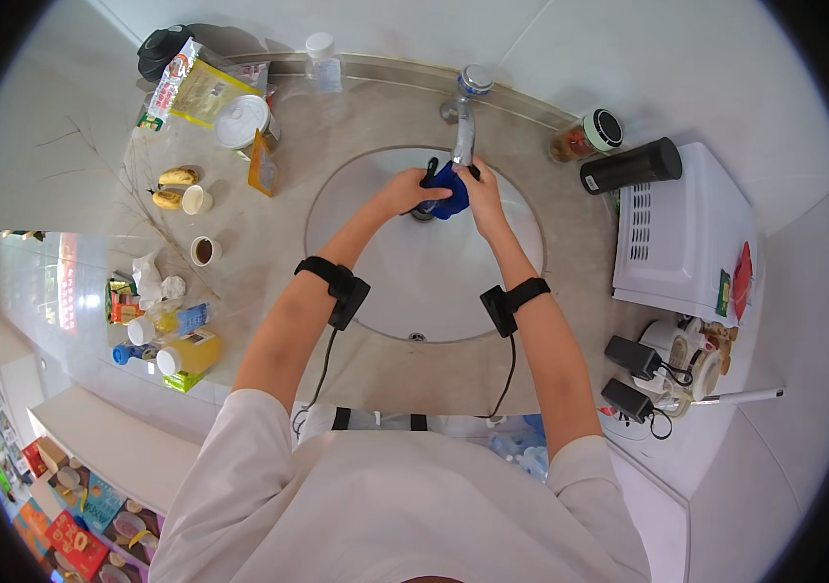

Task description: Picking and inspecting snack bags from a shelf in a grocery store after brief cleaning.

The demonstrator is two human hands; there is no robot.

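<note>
Over the white oval sink basin, both hands grip a dark blue object that looks like soft cloth, directly under the spout of the chrome faucet. My left hand holds its left side with the thumb across it, near a black strap or handle. On the other side, my right hand grips its right edge close to the spout. The object's exact kind cannot be told, and whether water runs is unclear. Black devices are strapped to both forearms, with cables hanging down.
Left on the counter are bananas, two paper cups, a dry branch, food packages and drink bottles. A clear bottle stands behind. To the right are a glass jar, a black tumbler, a white appliance and black adapters.
</note>
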